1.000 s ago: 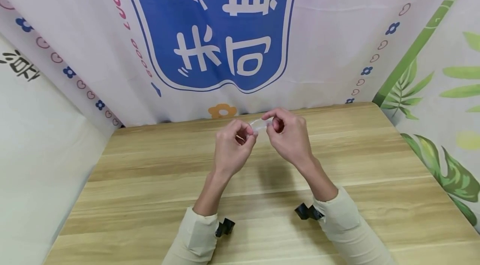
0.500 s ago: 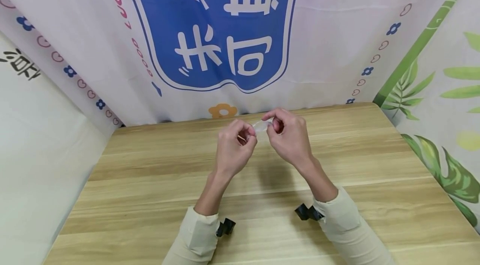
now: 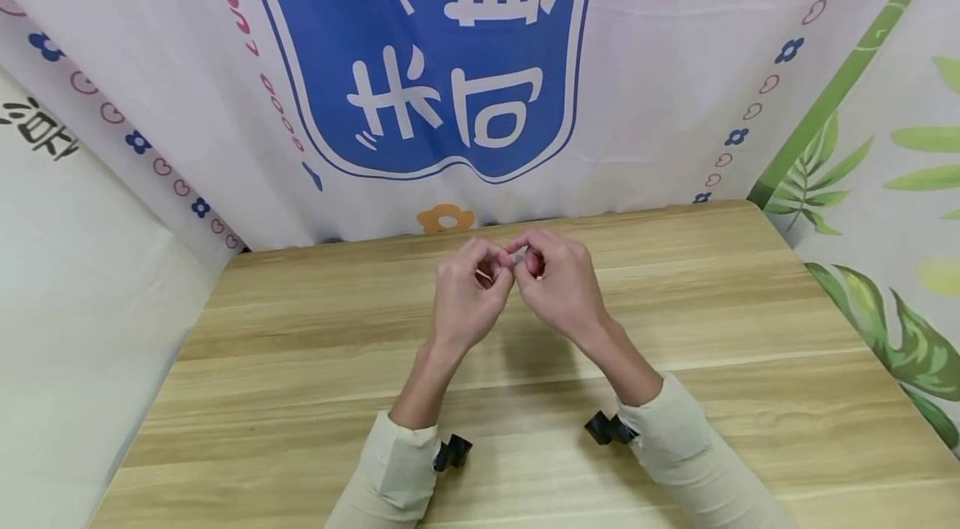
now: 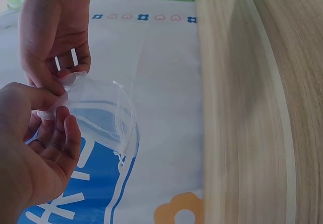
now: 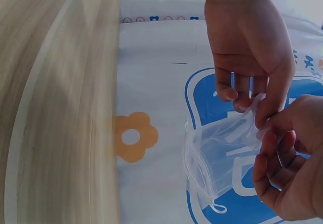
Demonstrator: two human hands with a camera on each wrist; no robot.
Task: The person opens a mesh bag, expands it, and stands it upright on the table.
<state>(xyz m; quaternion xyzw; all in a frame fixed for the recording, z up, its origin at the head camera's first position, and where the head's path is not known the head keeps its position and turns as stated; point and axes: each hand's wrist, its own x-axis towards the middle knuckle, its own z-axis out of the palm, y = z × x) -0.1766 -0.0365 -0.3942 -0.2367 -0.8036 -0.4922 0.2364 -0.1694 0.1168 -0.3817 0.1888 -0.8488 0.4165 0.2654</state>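
Both hands meet above the far part of the table, pinching the edge of a sheer white drawstring pouch (image 4: 103, 108). In the head view my left hand (image 3: 467, 291) is on the left, thumb and index finger closed on the pouch edge. My right hand (image 3: 562, 283) pinches the same edge right beside it, the fingertips almost touching. Only a sliver of the pouch shows between them there. Both wrist views show its see-through body hanging from the fingers, with white cords (image 5: 199, 173) and a small loop at the far end. Nothing is visible inside it.
A wood-grain table (image 3: 315, 396) lies below the hands. Behind it hangs a white curtain (image 3: 652, 96) with a blue printed panel, close past the hands. A leaf-patterned cloth (image 3: 885, 221) hangs at the right. Black cameras (image 3: 452, 452) sit on both wrists.
My right hand has moved left until its fingertips reach the left hand. The stretch of pouch edge that was spread between them is now gathered together. The left hand has hardly moved.
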